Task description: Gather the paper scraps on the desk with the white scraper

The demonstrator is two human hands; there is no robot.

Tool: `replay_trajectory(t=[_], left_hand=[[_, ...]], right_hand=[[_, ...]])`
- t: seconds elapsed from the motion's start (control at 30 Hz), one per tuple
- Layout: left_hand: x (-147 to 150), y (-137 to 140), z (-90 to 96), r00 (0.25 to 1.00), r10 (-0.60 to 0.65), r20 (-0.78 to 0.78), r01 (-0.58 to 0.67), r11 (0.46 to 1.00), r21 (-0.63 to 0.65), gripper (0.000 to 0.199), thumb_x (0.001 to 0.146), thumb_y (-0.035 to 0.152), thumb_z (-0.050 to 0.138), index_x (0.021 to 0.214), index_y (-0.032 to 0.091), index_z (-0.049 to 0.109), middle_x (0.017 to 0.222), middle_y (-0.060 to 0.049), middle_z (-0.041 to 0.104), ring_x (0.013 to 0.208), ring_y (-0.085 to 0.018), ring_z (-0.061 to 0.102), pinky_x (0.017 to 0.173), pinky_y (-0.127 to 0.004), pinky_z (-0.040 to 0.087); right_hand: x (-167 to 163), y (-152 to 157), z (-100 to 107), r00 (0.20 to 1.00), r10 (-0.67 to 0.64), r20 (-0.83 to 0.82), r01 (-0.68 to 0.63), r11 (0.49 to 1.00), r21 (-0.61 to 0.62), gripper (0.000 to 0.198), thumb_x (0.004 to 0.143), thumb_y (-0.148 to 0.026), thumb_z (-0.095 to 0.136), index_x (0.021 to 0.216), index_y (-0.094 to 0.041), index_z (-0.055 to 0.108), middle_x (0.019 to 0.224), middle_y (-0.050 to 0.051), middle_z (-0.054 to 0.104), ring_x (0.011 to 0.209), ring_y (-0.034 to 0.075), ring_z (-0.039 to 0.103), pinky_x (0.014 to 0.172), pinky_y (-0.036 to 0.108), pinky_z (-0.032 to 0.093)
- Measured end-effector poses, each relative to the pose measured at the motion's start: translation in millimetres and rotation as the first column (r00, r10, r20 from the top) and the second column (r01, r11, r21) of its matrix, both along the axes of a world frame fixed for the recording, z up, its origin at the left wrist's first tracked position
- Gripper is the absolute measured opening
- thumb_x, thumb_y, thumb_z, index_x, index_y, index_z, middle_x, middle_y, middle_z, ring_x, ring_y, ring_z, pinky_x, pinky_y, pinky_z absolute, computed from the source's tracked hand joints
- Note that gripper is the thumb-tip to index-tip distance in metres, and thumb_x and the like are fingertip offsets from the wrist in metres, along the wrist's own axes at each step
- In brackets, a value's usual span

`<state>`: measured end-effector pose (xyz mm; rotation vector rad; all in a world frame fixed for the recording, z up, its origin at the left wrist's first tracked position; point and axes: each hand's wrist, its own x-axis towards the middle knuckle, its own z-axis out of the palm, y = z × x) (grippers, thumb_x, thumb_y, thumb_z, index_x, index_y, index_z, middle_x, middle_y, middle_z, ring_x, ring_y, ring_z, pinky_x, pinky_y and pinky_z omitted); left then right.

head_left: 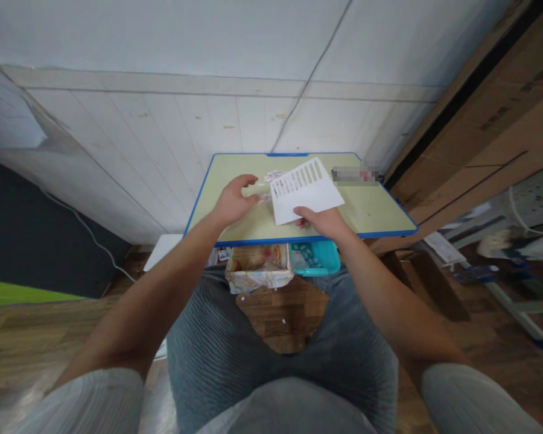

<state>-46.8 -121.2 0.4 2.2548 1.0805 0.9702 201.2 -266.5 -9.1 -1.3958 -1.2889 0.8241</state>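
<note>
My right hand (pixel 323 221) grips a white sheet (pixel 303 196) by its near edge, thumb on top and fingers underneath. Rows of small printed strips, some greenish and some darker, run along the sheet's far half; their print is too small to read. To the left of the sheet is my left hand (pixel 236 200), thumb and fingers parted. A small pale scrap (pixel 265 197) shows by its thumb tip; whether it touches the thumb I cannot tell. Small printed pieces (pixel 275 175) lie on the table just beyond the sheet, partly covered by it.
The pale yellow table (pixel 371 217) has a blue rim and stands against a white panelled wall. A blurred-out dark object (pixel 355 175) lies at its back right. Under the front edge are a cloth-lined basket (pixel 259 280) and a turquoise bin (pixel 321 265). Tall cardboard (pixel 475 138) stands right.
</note>
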Motion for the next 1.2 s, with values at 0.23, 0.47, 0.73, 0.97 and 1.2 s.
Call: replay_trajectory(t=[0.23, 0.47, 0.73, 0.97, 1.2], left_hand=[[27, 0, 24.5, 0.865, -0.312, 0.392, 0.419, 0.880, -0.224, 0.049, 0.071, 0.052, 0.098, 0.097, 0.020, 0.073, 0.100, -0.008, 0.080, 0.095, -0.029, 0.075, 0.090, -0.041, 0.061], [36, -13, 31.5, 0.871, -0.281, 0.403, 0.370, 0.915, -0.162, 0.060, 0.076, 0.069, 0.097, 0.098, 0.023, 0.065, 0.100, -0.006, 0.078, 0.092, -0.027, 0.071, 0.086, -0.039, 0.060], [88, -38, 38.0, 0.913, -0.331, 0.236, 0.350, 0.936, -0.043, 0.051, 0.085, 0.069, 0.086, 0.097, 0.024, 0.065, 0.096, -0.005, 0.075, 0.095, -0.028, 0.068, 0.087, -0.037, 0.057], [97, -51, 41.8, 0.944, -0.300, 0.136, 0.309, 0.949, -0.056, 0.041, 0.087, 0.059, 0.084, 0.096, 0.024, 0.064, 0.094, -0.004, 0.076, 0.092, -0.028, 0.069, 0.085, -0.038, 0.057], [86, -48, 37.8, 0.942, -0.297, 0.156, 0.308, 0.950, -0.055, 0.033, 0.088, 0.051, 0.083, 0.098, 0.024, 0.067, 0.099, -0.006, 0.079, 0.095, -0.029, 0.072, 0.087, -0.038, 0.060]], right_hand=[[6, -10, 5, 0.997, -0.083, -0.007, 0.083, 0.994, 0.074, 0.037, 0.075, -0.047, 0.095, 0.096, -0.020, 0.079, 0.075, 0.003, 0.080, 0.060, 0.020, 0.067, 0.061, 0.034, 0.058], [81, -97, -55, 0.779, -0.627, 0.029, 0.621, 0.777, 0.101, 0.023, 0.088, -0.049, 0.064, 0.079, -0.029, 0.061, 0.058, -0.003, 0.062, 0.053, 0.021, 0.060, 0.056, 0.033, 0.051], [90, -93, -118, 0.658, -0.640, 0.395, 0.711, 0.701, -0.048, 0.019, 0.111, -0.033, 0.071, 0.100, -0.017, 0.076, 0.105, 0.007, 0.082, 0.105, 0.024, 0.079, 0.101, 0.043, 0.066], [74, -66, -147, 0.738, -0.307, 0.600, 0.596, 0.713, -0.368, 0.044, 0.112, -0.044, 0.080, 0.149, -0.021, 0.073, 0.153, 0.014, 0.073, 0.130, 0.031, 0.076, 0.109, 0.055, 0.068], [99, -53, -143, 0.716, -0.130, 0.686, 0.579, 0.660, -0.479, 0.045, 0.112, -0.045, 0.080, 0.149, -0.020, 0.073, 0.151, 0.014, 0.074, 0.128, 0.031, 0.077, 0.107, 0.054, 0.069]])
